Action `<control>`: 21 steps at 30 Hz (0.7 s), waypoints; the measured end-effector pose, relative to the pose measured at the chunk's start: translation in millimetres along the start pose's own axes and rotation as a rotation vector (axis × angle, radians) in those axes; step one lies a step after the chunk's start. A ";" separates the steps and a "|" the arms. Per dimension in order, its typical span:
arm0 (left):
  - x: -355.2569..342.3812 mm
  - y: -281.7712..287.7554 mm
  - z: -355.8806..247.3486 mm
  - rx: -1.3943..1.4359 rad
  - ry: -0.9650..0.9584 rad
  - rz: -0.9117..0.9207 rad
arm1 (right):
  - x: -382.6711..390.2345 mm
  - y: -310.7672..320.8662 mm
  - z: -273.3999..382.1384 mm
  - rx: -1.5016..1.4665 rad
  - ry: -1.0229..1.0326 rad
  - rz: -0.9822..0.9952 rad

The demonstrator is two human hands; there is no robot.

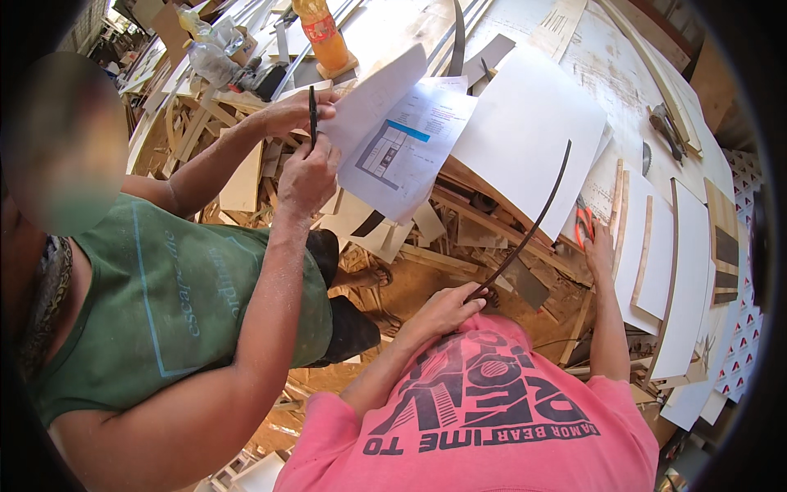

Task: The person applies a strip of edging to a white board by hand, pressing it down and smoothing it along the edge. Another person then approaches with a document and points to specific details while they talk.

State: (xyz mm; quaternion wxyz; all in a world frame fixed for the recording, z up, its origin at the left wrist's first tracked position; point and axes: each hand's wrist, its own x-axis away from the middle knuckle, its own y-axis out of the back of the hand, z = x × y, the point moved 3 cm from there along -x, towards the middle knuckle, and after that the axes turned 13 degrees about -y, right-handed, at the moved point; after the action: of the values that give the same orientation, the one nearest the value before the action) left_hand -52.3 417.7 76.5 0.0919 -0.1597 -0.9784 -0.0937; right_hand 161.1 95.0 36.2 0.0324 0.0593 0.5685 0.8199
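My left hand (449,312) is closed around the lower end of a thin dark strip (542,219), like edge banding, which curves up and away over a white board (529,123). My right hand (601,252) is closed on orange-handled scissors (584,225) beside the bench's near edge; the blades are mostly hidden. To my left, a co-worker in a green sleeveless shirt (176,287) holds printed sheets (406,152) with a plan drawing. A black pen (313,117) is in that person's hand.
Narrow wood strips (619,197) and long white panels (684,275) lie to the right. A bottle of orange liquid (323,37) stands at the far left, near a clear plastic bottle (211,66). Wood offcuts (467,234) fill the space under the bench. A dark hand tool (666,131) lies far right.
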 end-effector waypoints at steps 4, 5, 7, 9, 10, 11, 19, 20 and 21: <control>0.0 2.4 -4.6 -0.021 -0.012 -0.001 | -4.4 -3.5 -2.5 0.001 -0.021 -0.001; 0.3 2.5 -4.7 -0.022 -0.014 -0.005 | -4.8 -3.7 -2.3 0.010 -0.014 0.000; 0.0 2.5 -1.7 -0.030 -0.028 -0.018 | -4.7 -3.3 -1.4 0.029 0.001 0.005; 0.5 2.2 -1.1 -0.033 -0.027 -0.021 | -3.7 -2.4 -0.8 0.031 -0.008 0.014; 0.4 3.3 -3.5 -0.032 -0.019 -0.018 | -2.7 -1.3 1.2 0.031 -0.012 0.020; 0.5 3.5 -4.6 -0.032 -0.011 -0.014 | -2.0 0.0 3.0 0.044 -0.016 0.031; 6.3 -3.0 0.3 -0.048 -0.010 -0.025 | 1.9 2.3 4.7 0.064 -0.023 0.047; 6.8 -3.0 -0.1 -0.047 0.003 -0.018 | 1.7 1.8 4.6 0.069 -0.025 0.041; 7.3 -4.3 2.7 -0.044 -0.009 -0.033 | 1.5 0.9 4.4 0.074 -0.027 0.035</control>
State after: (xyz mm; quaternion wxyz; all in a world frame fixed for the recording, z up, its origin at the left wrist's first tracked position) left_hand -60.9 416.5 74.7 0.0823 -0.1460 -0.9790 -0.1160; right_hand 160.3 99.0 38.7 0.0235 0.0816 0.5968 0.7979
